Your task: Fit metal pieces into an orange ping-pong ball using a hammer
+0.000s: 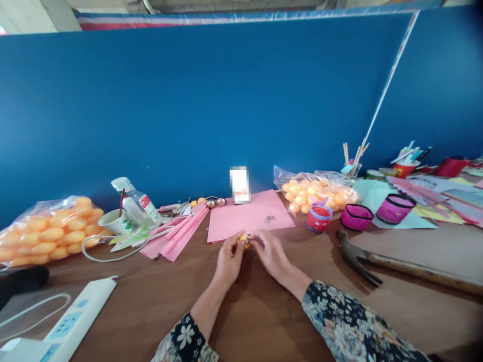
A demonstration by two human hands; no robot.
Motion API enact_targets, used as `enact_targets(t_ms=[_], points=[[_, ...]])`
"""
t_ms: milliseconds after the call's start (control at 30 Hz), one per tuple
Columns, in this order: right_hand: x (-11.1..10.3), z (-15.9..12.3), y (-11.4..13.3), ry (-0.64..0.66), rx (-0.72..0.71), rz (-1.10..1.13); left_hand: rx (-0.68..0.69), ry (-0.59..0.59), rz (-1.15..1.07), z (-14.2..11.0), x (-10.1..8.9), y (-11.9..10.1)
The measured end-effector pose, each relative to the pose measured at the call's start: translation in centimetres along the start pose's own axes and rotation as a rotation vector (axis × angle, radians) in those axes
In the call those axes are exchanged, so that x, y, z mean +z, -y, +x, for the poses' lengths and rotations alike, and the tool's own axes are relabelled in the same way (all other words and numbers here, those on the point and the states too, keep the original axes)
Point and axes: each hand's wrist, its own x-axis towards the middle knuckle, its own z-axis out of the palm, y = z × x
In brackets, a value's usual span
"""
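Observation:
My left hand pinches a small orange ball between thumb and fingertips, just in front of the pink paper sheets. The fingers of my right hand are drawn together at the ball's right side. Something small and metallic shows there, too small to name. A few thin metal pieces lie on the pink sheets behind my hands. At the sheets' far edge stands a white, blurred-out object. Two shiny metal balls rest beyond the sheets' left corner.
Clear bags of orange balls lie left and right. A hammer, a red cup and purple fabric rings are at right. Pink strips, a bottle and a power strip are at left.

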Motion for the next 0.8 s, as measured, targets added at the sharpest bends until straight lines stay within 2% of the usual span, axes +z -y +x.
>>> enact_targets(t_ms=[300,533,800], points=[[0.19,0.18,-0.01,-0.012,0.045,0.048,-0.043,-0.023,-0.042,0.07,-0.06,-0.25],[0.07,0.28,0.12,0.000,0.081,0.089,-0.011,-0.019,0.022,0.02,-0.07,0.18],[0.10,0.52,0.16,0.042,0.211,0.256,0.004,-0.020,0.062,0.00,-0.14,-0.50]])
